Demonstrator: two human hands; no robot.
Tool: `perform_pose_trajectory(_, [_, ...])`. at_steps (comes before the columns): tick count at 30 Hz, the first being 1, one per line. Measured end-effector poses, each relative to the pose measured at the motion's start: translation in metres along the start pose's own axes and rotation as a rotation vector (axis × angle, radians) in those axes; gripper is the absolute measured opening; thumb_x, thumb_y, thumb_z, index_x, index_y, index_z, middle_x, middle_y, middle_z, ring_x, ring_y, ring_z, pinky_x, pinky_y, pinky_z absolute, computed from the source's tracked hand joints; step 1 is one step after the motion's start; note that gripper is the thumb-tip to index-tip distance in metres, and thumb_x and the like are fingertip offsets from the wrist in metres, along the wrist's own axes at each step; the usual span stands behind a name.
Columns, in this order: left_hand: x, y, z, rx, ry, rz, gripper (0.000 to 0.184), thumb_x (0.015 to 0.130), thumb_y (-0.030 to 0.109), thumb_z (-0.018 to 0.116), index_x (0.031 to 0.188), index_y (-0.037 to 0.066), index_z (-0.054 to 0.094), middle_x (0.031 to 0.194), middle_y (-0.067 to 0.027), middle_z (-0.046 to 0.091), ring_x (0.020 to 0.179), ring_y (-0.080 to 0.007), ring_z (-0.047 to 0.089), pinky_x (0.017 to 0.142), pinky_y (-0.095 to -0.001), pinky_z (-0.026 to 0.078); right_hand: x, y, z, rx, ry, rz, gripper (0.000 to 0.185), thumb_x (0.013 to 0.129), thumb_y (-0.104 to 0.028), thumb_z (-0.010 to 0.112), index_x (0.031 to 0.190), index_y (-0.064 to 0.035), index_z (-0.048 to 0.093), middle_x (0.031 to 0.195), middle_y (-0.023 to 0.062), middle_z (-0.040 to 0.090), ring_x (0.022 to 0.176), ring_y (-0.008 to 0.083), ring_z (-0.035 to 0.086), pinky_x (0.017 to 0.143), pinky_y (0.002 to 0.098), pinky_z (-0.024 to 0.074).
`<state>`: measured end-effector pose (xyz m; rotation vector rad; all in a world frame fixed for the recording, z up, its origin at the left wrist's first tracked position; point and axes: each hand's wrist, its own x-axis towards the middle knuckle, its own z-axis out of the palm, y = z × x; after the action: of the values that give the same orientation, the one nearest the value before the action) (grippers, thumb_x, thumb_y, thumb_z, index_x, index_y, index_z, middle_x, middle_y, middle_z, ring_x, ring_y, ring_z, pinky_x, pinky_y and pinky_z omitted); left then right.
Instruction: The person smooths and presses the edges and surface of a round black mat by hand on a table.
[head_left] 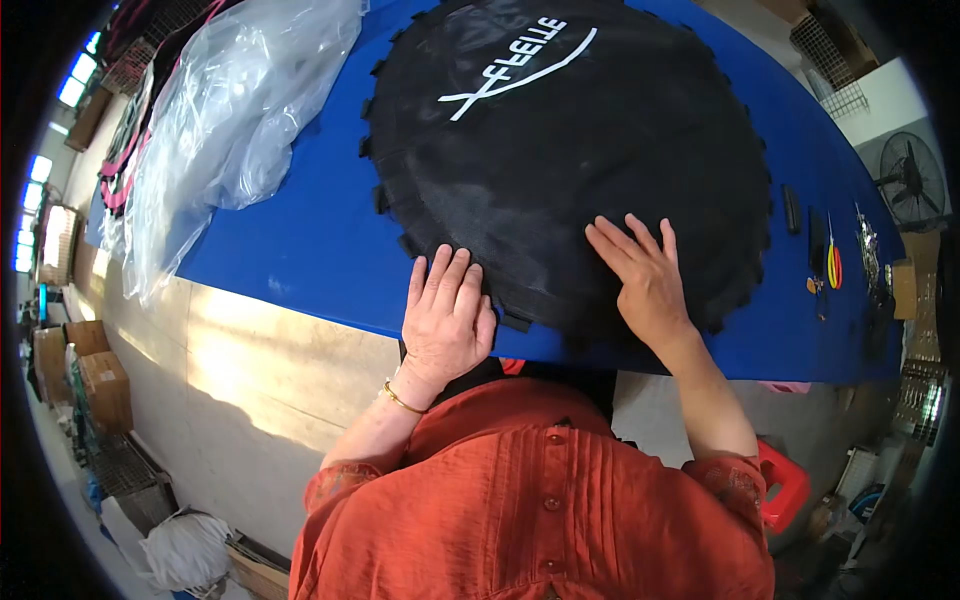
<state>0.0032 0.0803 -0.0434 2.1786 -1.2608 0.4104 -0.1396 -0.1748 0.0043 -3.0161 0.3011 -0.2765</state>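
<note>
A large round black trampoline mat (570, 160) with white lettering and a white swoosh lies flat on the blue table (290, 290). Short black tabs stick out all around its rim. My left hand (445, 320) rests palm down at the mat's near left edge, its fingers stretched out and a bangle on the wrist. Farther right, my right hand (645, 280) lies on the near right part of the mat with its fingers spread. Neither hand grips anything; both palms are hidden.
Clear plastic sheeting (250, 90) drapes over the table's left side. Small tools, one with yellow and red handles (834, 265), lie at the right. A standing fan (910, 175) is beyond. Cardboard boxes (100, 375) stand on the floor at left, and a red plastic stool (785, 485) is at right.
</note>
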Motion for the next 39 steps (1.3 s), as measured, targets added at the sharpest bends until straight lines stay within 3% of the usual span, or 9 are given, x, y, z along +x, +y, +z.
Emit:
perform_pose_trajectory(11, [0.001, 0.001, -0.001, 0.022, -0.026, -0.005, 0.038, 0.091, 0.015, 0.067, 0.124, -0.002, 0.071, 0.137, -0.0216, 0.067, 0.137, -0.0393, 0.059, 0.121, -0.0565, 0.039, 0.012, -0.033, 0.013, 0.108, 0.056, -0.124, 0.061, 0.088, 0.005, 0.053, 0.146, -0.0107, 0.066, 0.151, 0.0080, 0.063, 0.141, 0.0372, 0.054, 0.126, 0.0658, 0.0225])
perform_pose_trajectory(15, [0.000, 0.001, 0.000, 0.018, -0.018, 0.003, 0.037, 0.091, 0.015, 0.066, 0.124, -0.002, 0.070, 0.138, -0.0216, 0.067, 0.138, -0.0399, 0.059, 0.121, -0.0560, 0.038, 0.027, 0.001, 0.021, 0.002, 0.127, 0.012, 0.072, 0.082, 0.012, 0.059, 0.149, -0.0135, 0.063, 0.152, 0.0076, 0.062, 0.142, 0.0380, 0.053, 0.126, 0.0656, 0.0223])
perform_pose_trajectory(19, [0.000, 0.001, -0.001, 0.018, -0.029, -0.006, 0.038, 0.092, 0.015, 0.065, 0.125, -0.002, 0.070, 0.139, -0.0214, 0.066, 0.139, -0.0404, 0.057, 0.122, -0.0561, 0.038, 0.038, 0.023, 0.022, -0.079, 0.099, 0.189, 0.069, 0.085, 0.012, 0.063, 0.149, -0.0132, 0.062, 0.155, 0.0079, 0.061, 0.146, 0.0371, 0.051, 0.127, 0.0650, 0.0223])
perform_pose_trajectory(24, [-0.002, -0.001, 0.001, 0.014, -0.027, 0.002, 0.039, 0.092, 0.015, 0.065, 0.127, -0.002, 0.069, 0.140, -0.0209, 0.066, 0.139, -0.0404, 0.057, 0.122, -0.0560, 0.038, 0.030, -0.015, 0.025, -0.032, 0.094, 0.046, 0.069, 0.083, 0.009, 0.064, 0.149, -0.0129, 0.062, 0.155, 0.0087, 0.060, 0.144, 0.0360, 0.051, 0.125, 0.0645, 0.0243])
perform_pose_trajectory(28, [0.000, 0.000, 0.000, 0.016, -0.018, 0.011, 0.038, 0.093, 0.014, 0.065, 0.127, -0.002, 0.068, 0.138, -0.0205, 0.066, 0.139, -0.0405, 0.057, 0.121, -0.0561, 0.038, 0.024, -0.052, 0.029, 0.089, 0.022, -0.117, 0.067, 0.086, -0.001, 0.068, 0.151, -0.0134, 0.060, 0.155, 0.0068, 0.058, 0.145, 0.0349, 0.049, 0.127, 0.0647, 0.0202])
perform_pose_trajectory(31, [0.000, 0.000, 0.000, 0.033, -0.029, 0.019, 0.037, 0.094, 0.014, 0.064, 0.127, -0.002, 0.068, 0.138, -0.0204, 0.066, 0.139, -0.0407, 0.057, 0.121, -0.0562, 0.039, 0.018, -0.051, 0.025, 0.120, 0.042, -0.127, 0.063, 0.085, 0.000, 0.066, 0.147, -0.0127, 0.064, 0.153, 0.0064, 0.061, 0.143, 0.0357, 0.052, 0.127, 0.0658, 0.0199])
perform_pose_trajectory(39, [0.003, 0.001, -0.004, -0.015, -0.088, -0.055, 0.033, 0.099, 0.013, 0.068, 0.129, -0.001, 0.066, 0.142, -0.0193, 0.063, 0.141, -0.0408, 0.055, 0.122, -0.0565, 0.039, -0.014, 0.039, 0.003, 0.016, 0.064, 0.169, 0.066, 0.089, 0.011, 0.055, 0.146, -0.0195, 0.067, 0.154, 0.0035, 0.062, 0.144, 0.0357, 0.054, 0.125, 0.0639, 0.0268])
